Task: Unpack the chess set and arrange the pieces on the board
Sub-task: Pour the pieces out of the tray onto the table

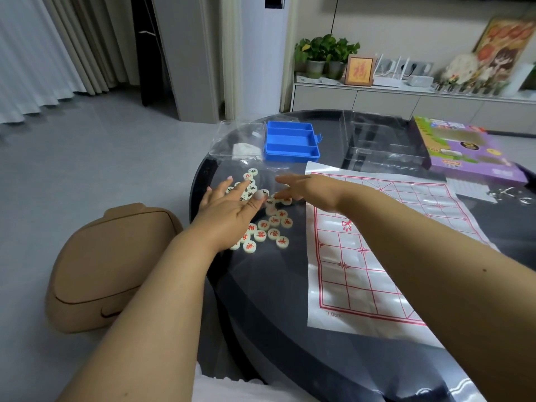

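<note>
A person is spreading a heap of round pieces point(262, 219) across the dark bench point(261, 300), near its left edge, apparently to turn the faces up and sort red from black before setting them out. The left hand point(229, 210) is lying flat over the heap's left side, fingers straight and released, grasping nothing; several pieces are hidden under its palm. The right hand point(301, 188) is reaching in from the board side, fingers extended and relaxed, its fingertips touching the heap's far pieces. The board point(377, 256), a thin printed sheet, is lying just beside the heap toward the bench's middle, bare of pieces. The blue tray point(291, 140) is sitting emptied near the far edge, beside clear wrapping point(232, 140)
</note>
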